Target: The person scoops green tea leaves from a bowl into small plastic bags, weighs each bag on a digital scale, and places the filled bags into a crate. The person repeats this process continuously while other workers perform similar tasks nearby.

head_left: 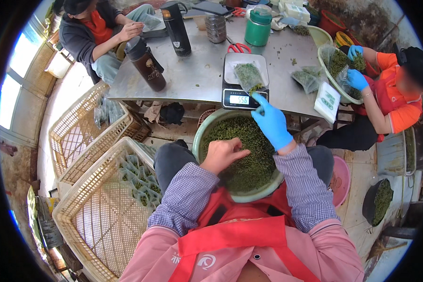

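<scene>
A pale green basin (198,141) full of small green peppercorn-like berries (249,169) sits between my knees. My bare left hand (223,156) hovers over the berries, fingers loosely curled and apart from the thumb, with nothing visible in it. Wearing a blue glove, my right hand (271,123) reaches past the basin's far rim to the digital scale (239,99). Its index fingertip is at a green sprig by the near end of a clear plastic bag (247,76) of green berries. That bag lies on the scale's white tray. Thumb and index finger are apart.
On the metal table (199,75) stand dark bottles (176,30), a green-lidded jar (258,27) and red scissors (238,47). Filled bags (308,79) lie right of the scale. Plastic crates (103,225) stand at left. Co-workers sit far left and at right, the latter handling berries in a basin (325,70).
</scene>
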`<state>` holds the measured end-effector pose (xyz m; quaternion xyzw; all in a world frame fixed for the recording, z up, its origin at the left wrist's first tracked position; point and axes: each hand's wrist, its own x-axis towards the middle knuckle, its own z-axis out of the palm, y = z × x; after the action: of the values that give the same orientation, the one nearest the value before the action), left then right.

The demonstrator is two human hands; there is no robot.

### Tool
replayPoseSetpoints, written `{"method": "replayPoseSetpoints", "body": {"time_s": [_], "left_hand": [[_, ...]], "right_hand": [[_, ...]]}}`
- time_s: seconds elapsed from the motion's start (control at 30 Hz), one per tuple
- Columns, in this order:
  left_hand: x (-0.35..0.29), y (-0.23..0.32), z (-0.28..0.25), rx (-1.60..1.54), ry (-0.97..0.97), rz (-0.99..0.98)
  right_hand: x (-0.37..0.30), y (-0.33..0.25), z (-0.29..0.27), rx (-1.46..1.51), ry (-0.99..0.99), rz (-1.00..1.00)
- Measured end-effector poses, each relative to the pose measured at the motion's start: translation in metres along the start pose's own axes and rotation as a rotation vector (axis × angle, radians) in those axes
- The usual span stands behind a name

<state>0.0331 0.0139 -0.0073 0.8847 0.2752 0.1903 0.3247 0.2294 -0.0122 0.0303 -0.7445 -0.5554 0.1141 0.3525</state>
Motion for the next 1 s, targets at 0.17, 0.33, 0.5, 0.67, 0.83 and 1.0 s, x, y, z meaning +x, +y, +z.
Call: {"method": "replayPoseSetpoints", "body": {"time_s": [0.17,0.33,0.5,0.67,0.83,1.0], "left_hand": [[0.005,-0.003,0.003,-0.011,0.055,-0.046],[0.006,-0.009,0.008,-0.019,0.074,-0.038],[0.011,-0.003,0.012,-0.217,0.176,-0.133],[0.010,-0.010,0.011,-0.224,0.158,-0.203],[0.010,-0.008,0.007,-0.168,0.150,-0.179],[0.011,-0.010,0.010,-0.169,0.142,-0.172]], "right_hand": [[0.038,0.035,0.030,0.134,0.107,-0.003],[0.003,0.020,0.014,0.643,0.214,0.120],[-0.026,0.010,-0.004,0.602,-0.203,0.292],[-0.006,0.029,-0.007,0.375,0.052,0.321],[-0.009,0.030,0.000,0.489,-0.188,0.329],[0.026,0.019,0.018,0.168,-0.008,0.110]]}}
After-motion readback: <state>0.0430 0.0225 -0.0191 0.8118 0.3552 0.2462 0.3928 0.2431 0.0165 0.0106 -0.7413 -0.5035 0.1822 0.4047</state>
